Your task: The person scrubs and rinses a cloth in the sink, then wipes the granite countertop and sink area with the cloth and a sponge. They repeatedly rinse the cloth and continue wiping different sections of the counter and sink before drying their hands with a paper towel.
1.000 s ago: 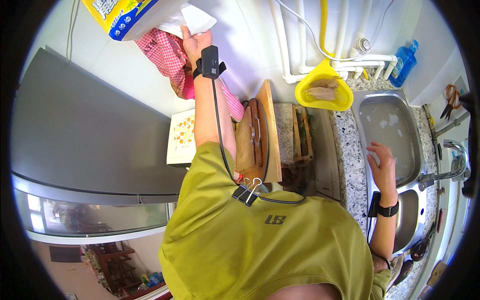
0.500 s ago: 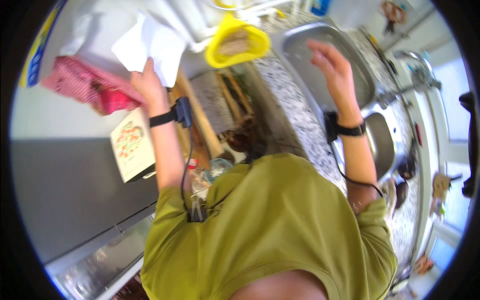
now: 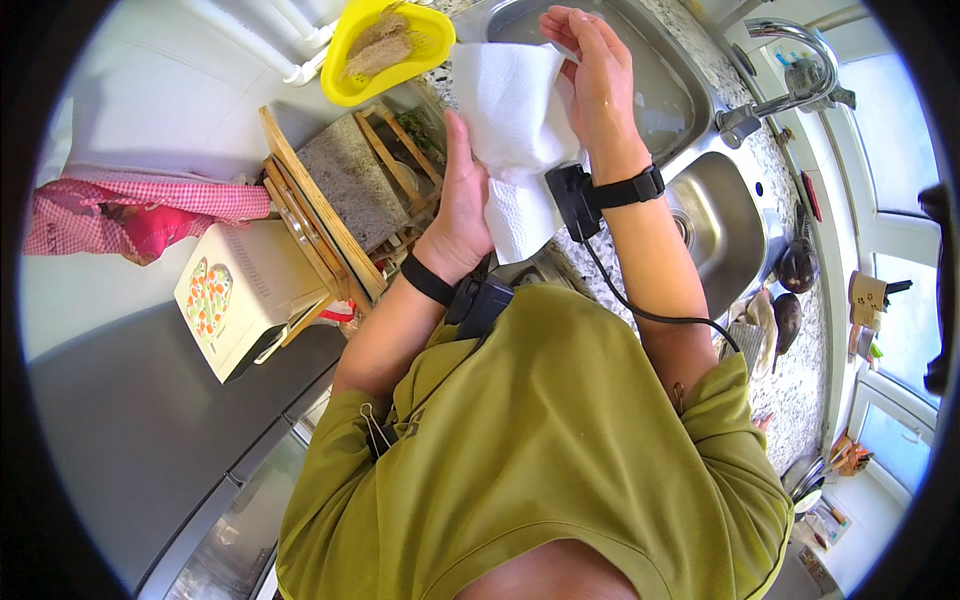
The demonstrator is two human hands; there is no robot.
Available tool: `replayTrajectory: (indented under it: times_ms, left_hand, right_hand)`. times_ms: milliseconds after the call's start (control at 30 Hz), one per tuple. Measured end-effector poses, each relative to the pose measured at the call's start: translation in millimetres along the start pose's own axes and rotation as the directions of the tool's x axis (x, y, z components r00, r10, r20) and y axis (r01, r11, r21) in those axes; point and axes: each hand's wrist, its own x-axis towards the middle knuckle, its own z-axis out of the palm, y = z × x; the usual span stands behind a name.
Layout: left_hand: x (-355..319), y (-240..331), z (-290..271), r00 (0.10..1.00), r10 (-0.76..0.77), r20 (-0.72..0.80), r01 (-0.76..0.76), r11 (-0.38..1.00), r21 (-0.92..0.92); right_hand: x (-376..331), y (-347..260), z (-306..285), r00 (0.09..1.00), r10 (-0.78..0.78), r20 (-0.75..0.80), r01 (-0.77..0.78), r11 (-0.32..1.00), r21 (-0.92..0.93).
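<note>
A white paper towel point(image 3: 515, 110) spreads between my two hands, its lower part hanging creased. My left hand point(image 3: 466, 205) holds it from the left, thumb side up, with most of its fingers hidden behind the sheet. On the other side, my right hand point(image 3: 605, 95) has its fingers stretched upward and slightly bent. The towel's right edge lies against the thumb and palm of that hand. Beneath the right hand is the larger steel sink basin point(image 3: 660, 100). Both wrists wear black straps with small devices.
A yellow strainer basket point(image 3: 430, 50) with brownish scraps sits at the sink's left corner. Wooden boards point(image 3: 320, 200) lean beside a red checked cloth point(image 3: 150, 210) and a pale box point(image 3: 225, 290). The faucet point(image 3: 800, 75), smaller basin point(image 3: 730, 220) and eggplants point(image 3: 797, 265) are rightward.
My left hand has brought the paper towel rightward from beside the checked cloth to the sink's edge. My right hand has moved left to meet the towel. The view has shifted too.
</note>
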Motion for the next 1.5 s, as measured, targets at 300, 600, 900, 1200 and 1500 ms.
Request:
replayTrajectory:
  times_ms: [300,600,900,1200,1500]
  left_hand:
    - [25,-54,-11,0.935,0.345,-0.079,-0.095,0.46,0.883]
    - [29,-55,-28,0.847,0.458,0.269,-0.218,-0.163,0.962]
    - [34,-60,-35,0.857,0.444,0.26,-0.24,-0.103,0.965]
    - [35,-63,-39,0.86,0.438,0.264,-0.261,-0.066,0.963]
    - [29,-25,-36,0.995,-0.098,0.01,0.036,0.455,0.89]
  right_hand:
    - [8,12,-3,0.922,-0.384,0.043,0.337,0.743,-0.579]
    - [18,17,2,0.994,-0.064,-0.088,0.034,0.952,-0.304]
    - [25,23,-4,0.997,0.007,-0.083,-0.033,0.948,-0.317]
    - [27,30,-7,0.995,0.066,-0.074,-0.082,0.967,-0.242]
    - [30,18,-26,0.968,0.226,-0.105,-0.217,0.972,0.093]
